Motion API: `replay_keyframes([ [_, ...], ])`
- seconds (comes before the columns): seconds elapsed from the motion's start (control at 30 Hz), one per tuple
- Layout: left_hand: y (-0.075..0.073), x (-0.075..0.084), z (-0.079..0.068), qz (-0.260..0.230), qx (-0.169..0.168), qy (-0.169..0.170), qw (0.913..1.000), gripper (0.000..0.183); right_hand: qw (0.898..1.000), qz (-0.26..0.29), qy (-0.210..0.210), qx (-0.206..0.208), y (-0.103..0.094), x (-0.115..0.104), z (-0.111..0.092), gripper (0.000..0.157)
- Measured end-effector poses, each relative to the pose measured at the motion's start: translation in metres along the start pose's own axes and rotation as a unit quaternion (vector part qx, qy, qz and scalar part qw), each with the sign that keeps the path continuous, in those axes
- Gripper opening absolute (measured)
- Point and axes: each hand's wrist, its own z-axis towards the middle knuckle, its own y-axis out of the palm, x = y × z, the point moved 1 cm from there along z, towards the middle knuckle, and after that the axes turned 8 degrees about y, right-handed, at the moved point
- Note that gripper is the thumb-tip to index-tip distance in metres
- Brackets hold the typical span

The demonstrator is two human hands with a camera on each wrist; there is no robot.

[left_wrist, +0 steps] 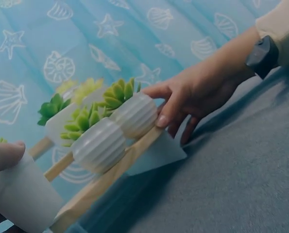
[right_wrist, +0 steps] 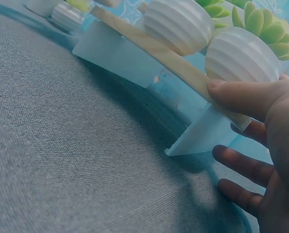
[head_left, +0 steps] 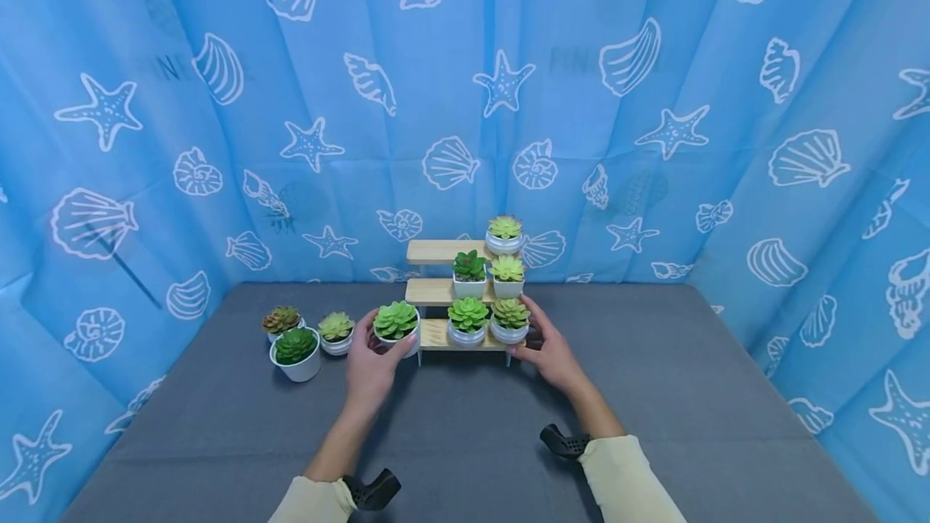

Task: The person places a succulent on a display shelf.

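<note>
My left hand [head_left: 372,361] grips a white pot with a green succulent [head_left: 395,321], fingers and thumb around its sides, at the left end of the bottom tier. In the left wrist view, part of that white pot [left_wrist: 27,194] shows beside the thumb. A three-tier wooden stand [head_left: 434,252] stands on the table. My right hand [head_left: 548,353] holds the right end of its bottom tier. In the right wrist view, the thumb lies on the wooden edge [right_wrist: 176,63], close against a ribbed white pot [right_wrist: 239,56]; the lower fingers are spread apart.
Two ribbed pots, one a bright green succulent [head_left: 467,317], sit on the bottom tier. The middle tier bears a dark green plant [head_left: 469,269] and a pale one [head_left: 507,273]; another [head_left: 504,236] tops the stand. Three potted succulents, including a dark green one [head_left: 296,353], stand left.
</note>
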Motion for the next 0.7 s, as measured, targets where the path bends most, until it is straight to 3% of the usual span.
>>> replay_keyframes([
  [0.1,0.007,0.007,0.002,0.013,-0.014,-0.011,0.9998,0.083,1.000,-0.005,0.004,0.001,0.000,0.008,0.004,0.081],
  [0.33,0.001,0.062,-0.006,-0.033,-0.038,-0.029,0.9983,0.077,1.000,-0.021,0.004,0.011,0.002,0.032,0.012,0.083],
  [0.7,0.005,0.070,-0.007,-0.037,-0.054,-0.043,0.9969,0.076,1.000,-0.002,0.004,0.001,0.001,0.022,0.010,0.083],
])
